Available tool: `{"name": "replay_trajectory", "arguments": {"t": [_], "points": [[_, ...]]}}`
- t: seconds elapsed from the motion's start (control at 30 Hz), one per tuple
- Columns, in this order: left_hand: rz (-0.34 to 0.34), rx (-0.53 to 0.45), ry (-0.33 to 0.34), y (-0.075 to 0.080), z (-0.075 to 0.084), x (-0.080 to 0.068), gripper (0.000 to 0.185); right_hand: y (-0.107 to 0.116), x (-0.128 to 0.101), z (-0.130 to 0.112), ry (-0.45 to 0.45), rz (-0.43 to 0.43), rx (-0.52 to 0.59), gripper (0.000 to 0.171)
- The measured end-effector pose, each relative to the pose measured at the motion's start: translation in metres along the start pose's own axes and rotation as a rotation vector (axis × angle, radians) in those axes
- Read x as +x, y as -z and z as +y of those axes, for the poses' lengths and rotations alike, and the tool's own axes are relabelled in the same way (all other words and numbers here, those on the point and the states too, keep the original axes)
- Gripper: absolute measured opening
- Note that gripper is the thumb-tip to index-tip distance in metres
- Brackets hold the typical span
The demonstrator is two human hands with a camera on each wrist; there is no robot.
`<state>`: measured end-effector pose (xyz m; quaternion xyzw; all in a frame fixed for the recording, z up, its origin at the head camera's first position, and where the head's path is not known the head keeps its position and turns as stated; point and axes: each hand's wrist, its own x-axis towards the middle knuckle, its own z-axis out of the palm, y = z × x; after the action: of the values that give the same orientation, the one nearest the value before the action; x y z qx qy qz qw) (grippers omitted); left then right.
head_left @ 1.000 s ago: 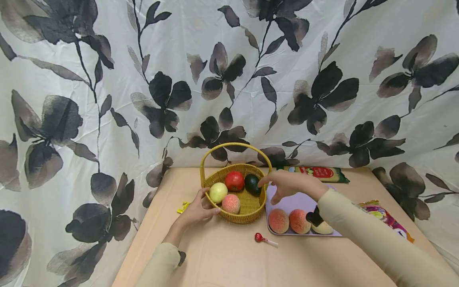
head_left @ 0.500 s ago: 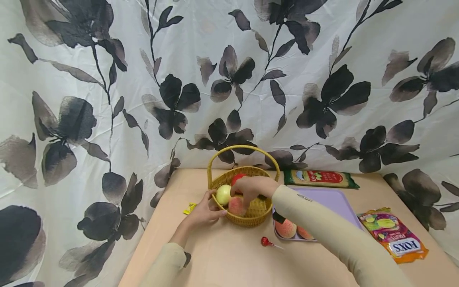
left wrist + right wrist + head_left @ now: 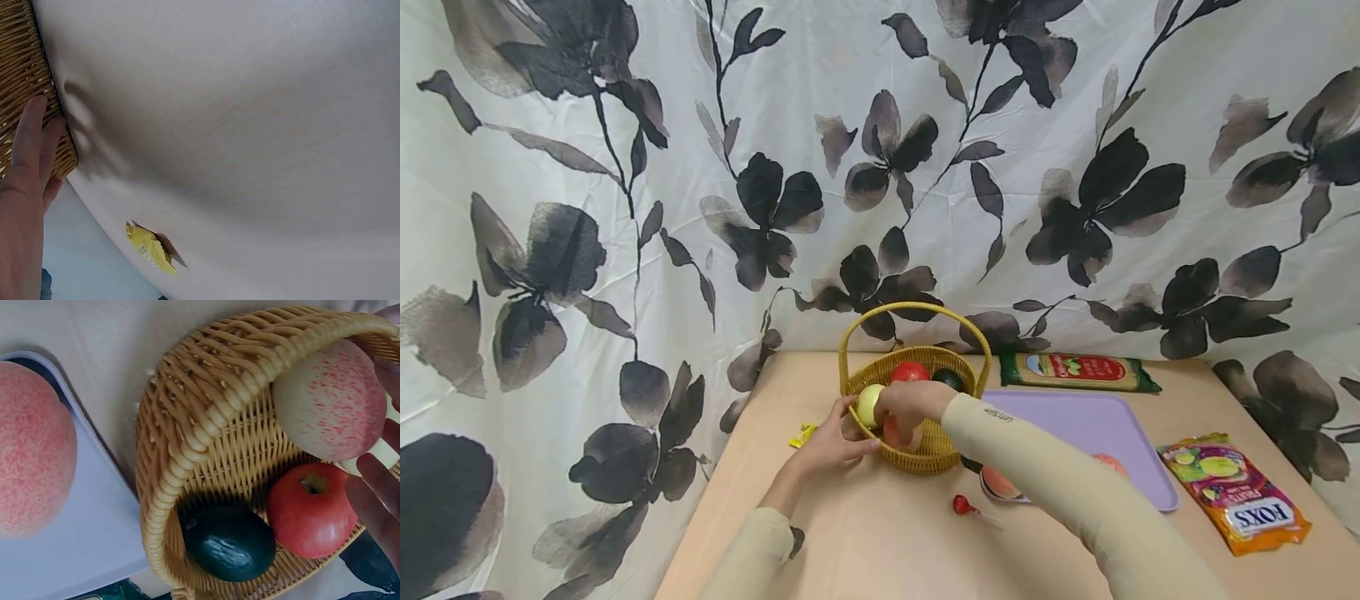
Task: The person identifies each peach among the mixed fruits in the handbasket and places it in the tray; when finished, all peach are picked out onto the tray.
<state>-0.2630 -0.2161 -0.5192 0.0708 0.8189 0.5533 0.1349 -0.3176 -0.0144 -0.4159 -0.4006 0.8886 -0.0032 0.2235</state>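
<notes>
A yellow wicker basket (image 3: pixel 928 463) with a tall handle holds a red apple (image 3: pixel 312 514), a dark green avocado-like fruit (image 3: pixel 230 544), a peach (image 3: pixel 331 403) and a pale yellow-green round fruit (image 3: pixel 868 407). My left hand (image 3: pixel 829 440) rests on the basket's left side; in the left wrist view its fingers lie straight along the wicker. Inside the basket, my right hand (image 3: pixel 910 403) has its fingers around the pale fruit, right beside the peach. Much of that hand lies out of the right wrist view, and it partly covers the pale fruit and the peach in the head view.
Right of the basket lies a lilac tray (image 3: pixel 1093 421) with peaches, partly behind the right sleeve. A green long packet (image 3: pixel 1078 372) lies at the back, a FOX'S candy bag (image 3: pixel 1236 493) at the right. A red lollipop (image 3: pixel 962 505) lies in front, a yellow-wrapped sweet (image 3: pixel 150 247) at left.
My right hand has gone from the dark green fruit on the basket's right across to the pale fruit at its left. The left hand has stayed at the basket.
</notes>
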Motion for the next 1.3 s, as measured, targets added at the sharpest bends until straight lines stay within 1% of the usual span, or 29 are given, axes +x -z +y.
{"name": "replay_trajectory", "arguments": {"t": [0.17,0.23,0.4,0.5,0.53,0.73,0.93,1.03,1.13,1.3], "points": [[0.012,-0.017,0.007,0.000,0.001,0.001,0.102,-0.004,0.004,0.001,-0.031,-0.005,0.005,0.034],[0.010,-0.021,0.004,0.000,0.000,0.001,0.102,-0.006,0.004,0.002,-0.053,-0.010,0.009,0.035],[0.003,-0.026,0.004,0.000,-0.002,0.002,0.101,-0.012,0.003,0.003,-0.075,-0.026,0.022,0.045],[0.007,-0.030,0.011,-0.001,-0.001,0.002,0.100,-0.013,0.000,0.001,-0.082,-0.024,0.005,0.049],[0.011,-0.026,0.012,-0.001,-0.001,0.002,0.100,-0.014,0.000,0.000,-0.091,-0.024,0.002,0.048],[0.026,0.000,0.017,-0.001,-0.001,0.001,0.101,-0.017,-0.001,0.004,-0.114,-0.040,-0.018,0.027],[0.043,0.020,0.014,-0.001,0.001,0.000,0.102,-0.009,-0.010,0.011,-0.089,-0.006,-0.018,0.028],[0.035,0.012,0.022,-0.001,0.001,0.000,0.102,-0.003,-0.015,0.015,-0.068,0.013,-0.026,0.028],[0.023,0.021,0.028,-0.001,0.000,0.001,0.103,0.002,-0.021,0.020,-0.055,0.033,0.000,0.033],[0.010,0.000,0.020,0.000,-0.002,0.003,0.105,0.014,-0.036,0.029,-0.038,0.077,0.054,0.045]]}}
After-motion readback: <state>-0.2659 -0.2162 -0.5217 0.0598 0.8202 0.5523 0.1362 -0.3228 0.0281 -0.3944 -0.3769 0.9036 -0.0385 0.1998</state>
